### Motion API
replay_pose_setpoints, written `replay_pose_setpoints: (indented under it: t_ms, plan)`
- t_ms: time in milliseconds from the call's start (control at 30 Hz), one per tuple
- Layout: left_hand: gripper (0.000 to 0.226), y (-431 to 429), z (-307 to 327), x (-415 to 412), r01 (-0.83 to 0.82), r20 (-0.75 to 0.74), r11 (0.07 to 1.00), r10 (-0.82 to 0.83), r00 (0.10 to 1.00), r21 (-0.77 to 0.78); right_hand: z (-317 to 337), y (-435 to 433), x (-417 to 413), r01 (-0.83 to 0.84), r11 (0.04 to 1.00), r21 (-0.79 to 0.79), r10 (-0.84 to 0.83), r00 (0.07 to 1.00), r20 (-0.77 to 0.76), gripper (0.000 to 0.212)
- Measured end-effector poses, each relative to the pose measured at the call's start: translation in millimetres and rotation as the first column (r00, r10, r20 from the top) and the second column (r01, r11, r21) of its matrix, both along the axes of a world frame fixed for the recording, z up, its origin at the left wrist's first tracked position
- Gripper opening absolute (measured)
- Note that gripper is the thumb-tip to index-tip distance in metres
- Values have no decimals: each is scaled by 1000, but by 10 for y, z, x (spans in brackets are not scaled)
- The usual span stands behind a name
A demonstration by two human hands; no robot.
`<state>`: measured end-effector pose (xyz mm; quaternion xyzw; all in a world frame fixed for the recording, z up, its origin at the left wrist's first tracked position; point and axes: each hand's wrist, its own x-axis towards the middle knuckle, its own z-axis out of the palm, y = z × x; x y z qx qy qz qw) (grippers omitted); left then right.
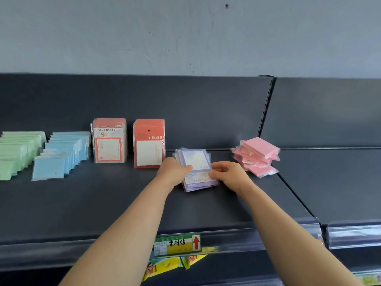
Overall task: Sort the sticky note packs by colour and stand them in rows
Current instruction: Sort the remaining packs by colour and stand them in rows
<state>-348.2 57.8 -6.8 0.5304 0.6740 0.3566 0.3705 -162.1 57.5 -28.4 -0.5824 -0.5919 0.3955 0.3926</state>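
The left hand (174,172) and right hand (228,174) clamped their fingers on the purple packs (195,159), mid-shelf (103,203). To the left, green packs (16,153), blue packs (61,155) and red packs (109,141) stood in rows; the pink packs (257,157) lay heaped at right, apparently still to do.

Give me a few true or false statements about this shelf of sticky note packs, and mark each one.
1. The left hand and the right hand both hold the purple packs. True.
2. The pink packs stand upright in a row. False: they lie in a loose pile.
3. The blue packs sit between the green packs and the red packs. True.
4. The red packs lie flat. False: they stand upright.
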Motion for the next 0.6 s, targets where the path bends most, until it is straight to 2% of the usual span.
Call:
replay_pose_setpoints:
  t_ms: [100, 200, 267, 333, 433, 533, 600]
  plan:
    - [23, -60, -27, 22, 29, 245, 1000, -31, 969, 9, 2, -12, -12, 14, 1000, 5, -14, 1000, -27, 40]
    - [21, -122, -68, 21, 38, 474, 999, -44, 879, 21, -2, -23, -14, 29, 1000, -6, -29, 997, -74, 63]
    - [30, -132, -84, 35, 36, 543, 998, -60, 838, 54, 10, -43, -29, -47, 999, 5, 47, 988, -144, 56]
    - [40, -138, -88, 69, 38, 563, 994, -92, 822, 107, 16, -61, -43, -134, 990, 38, 139, 959, -245, 43]
    - [48, -140, -60, 102, 64, 519, 987, -132, 844, 147, 100, -70, -33, -177, 982, 71, 191, 923, -334, 45]
    - [59, -143, 41, 94, 17, 416, 978, -105, 903, 208, 293, -47, 46, -183, 972, 148, 218, 937, -272, 47]
    - [78, -109, 105, 50, -76, 355, 945, -45, 934, 319, 476, -20, 116, -197, 954, 225, 228, 966, -122, 50]
